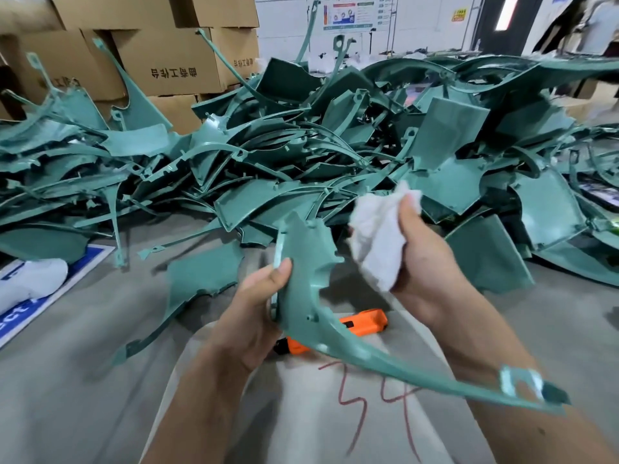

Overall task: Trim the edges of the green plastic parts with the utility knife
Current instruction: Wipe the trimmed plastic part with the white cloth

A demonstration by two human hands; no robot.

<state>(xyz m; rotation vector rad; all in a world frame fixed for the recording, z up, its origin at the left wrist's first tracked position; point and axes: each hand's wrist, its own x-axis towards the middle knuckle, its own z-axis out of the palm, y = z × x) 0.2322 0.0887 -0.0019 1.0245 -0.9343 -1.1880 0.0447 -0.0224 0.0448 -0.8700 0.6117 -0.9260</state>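
My left hand (256,309) grips a curved green plastic part (308,262) near its wide upper end; its long thin arm sweeps down to the right and ends in a small bracket. My right hand (423,262) holds a crumpled white cloth (380,234) just right of the part's wide end. The orange utility knife (363,321) lies on the grey floor below the held part, partly hidden behind it. A big heap of green plastic parts (301,145) fills the middle of the view beyond my hands.
Stacked cardboard boxes (150,58) stand at the back left. A single green part (201,279) lies on the floor left of my left hand. A white bag (31,279) sits on a blue sign at the left edge. Red marks (368,396) are scrawled on the floor below.
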